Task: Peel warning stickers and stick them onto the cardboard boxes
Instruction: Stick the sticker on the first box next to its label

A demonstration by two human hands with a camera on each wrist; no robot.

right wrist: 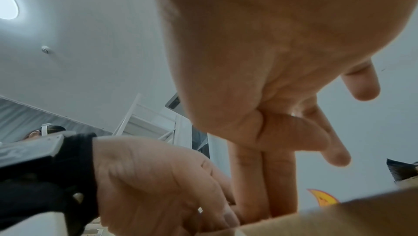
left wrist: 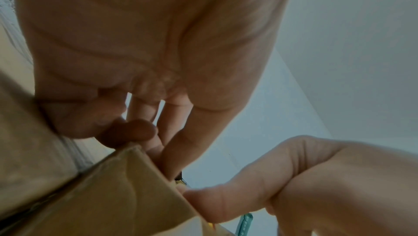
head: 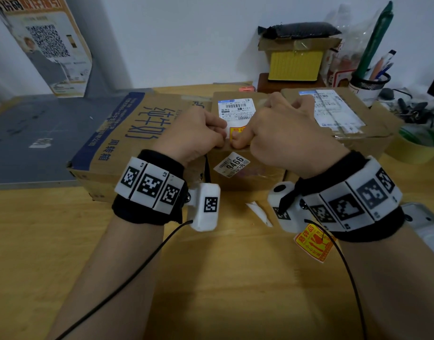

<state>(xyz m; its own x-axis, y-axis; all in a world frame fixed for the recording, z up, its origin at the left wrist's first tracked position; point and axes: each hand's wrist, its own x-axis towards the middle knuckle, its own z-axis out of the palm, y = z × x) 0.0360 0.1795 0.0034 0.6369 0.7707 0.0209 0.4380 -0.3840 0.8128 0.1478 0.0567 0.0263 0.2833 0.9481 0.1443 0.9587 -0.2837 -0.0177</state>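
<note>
A yellow-and-red sticker [head: 236,132] is seen on top of the middle box [head: 245,173], near its front edge, just below a white shipping label [head: 237,109]. It is flanked by both hands. The left hand [head: 198,133] is curled, its fingertips pressed on the box top at the sticker's left edge. The right hand [head: 282,133] is curled too, its thumb laid against the sticker's right side. Whether the sticker is pinched cannot be told. A second sticker [head: 314,242] lies on the table [head: 223,278] under the right wrist.

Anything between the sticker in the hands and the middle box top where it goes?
Nothing visible. Both the left hand and the right hand hold the warning sticker right over the middle box near its front edge. The shipping label lies just behind, not in the path.
</note>
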